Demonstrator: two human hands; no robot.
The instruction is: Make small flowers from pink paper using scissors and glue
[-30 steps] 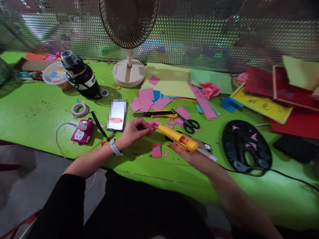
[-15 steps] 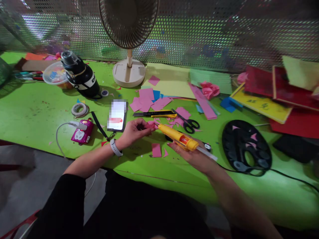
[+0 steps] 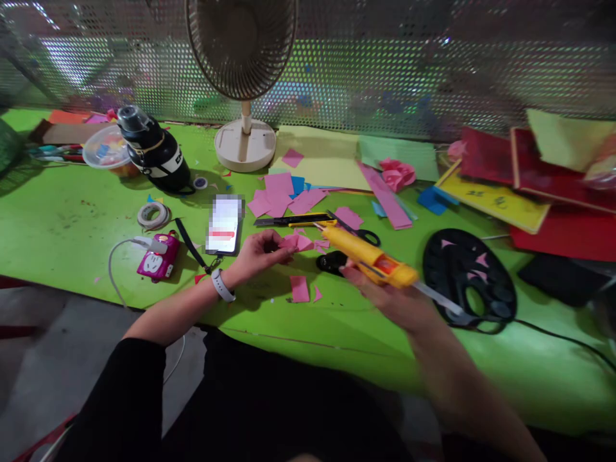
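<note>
One yellow glue gun (image 3: 368, 252), gripped in the right hand (image 3: 397, 301), and the left hand (image 3: 261, 255) pinches a pink paper piece (image 3: 289, 242)!

The left grip (image 3: 264, 251) covers part of the pink paper (image 3: 290, 242) it holds, whose outline blurs into the scraps (image 3: 321, 246) just beyond. At the right grip (image 3: 385, 286), the trigger of the glue gun (image 3: 368, 251) is hidden, and a black object (image 3: 330, 262) just left of that grip is too covered to identify. Beyond the left grip, the upper edge crops the fan (image 3: 243, 70).
</note>
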